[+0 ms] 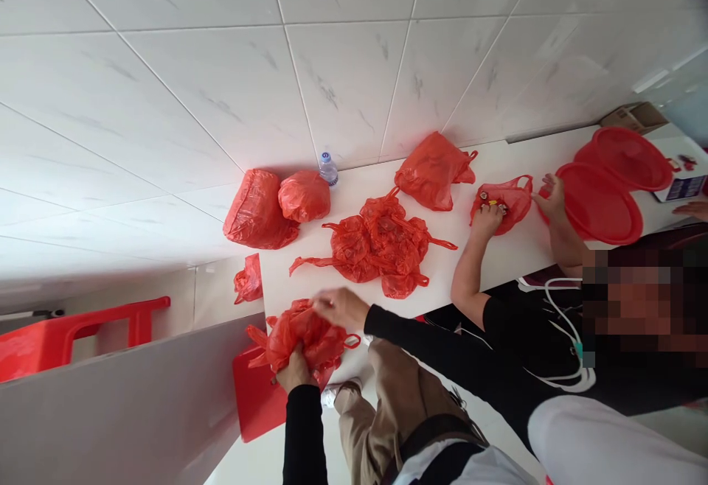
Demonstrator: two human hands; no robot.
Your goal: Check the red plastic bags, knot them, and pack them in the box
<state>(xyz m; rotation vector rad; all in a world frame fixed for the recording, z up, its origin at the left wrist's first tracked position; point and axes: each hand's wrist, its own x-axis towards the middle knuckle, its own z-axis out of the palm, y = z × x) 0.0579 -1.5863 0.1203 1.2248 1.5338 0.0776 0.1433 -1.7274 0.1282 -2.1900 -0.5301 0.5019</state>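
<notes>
My left hand (295, 371) is closed on the side of a red plastic bag (307, 334) at the near left corner of the white table. Above the same bag is my right hand (341, 309), its fingers bent and smeared by motion; whether they grip the plastic I cannot make out. The bag is bulging and crumpled, with its handle loops sticking out, and its contents are hidden. Beneath it stands a red stool (257, 400). Just beyond my hands lies a cluster of several knotted red bags (381, 238) on the table.
Two full red bags (254, 208) and a water bottle (328, 169) stand along the tiled wall; another bag (434, 172) lies farther right. A co-worker's hands (487, 221) are at an opened bag with small wrapped pieces. Red basins (597, 205) sit beyond. A grey partition (122, 411) borders the left.
</notes>
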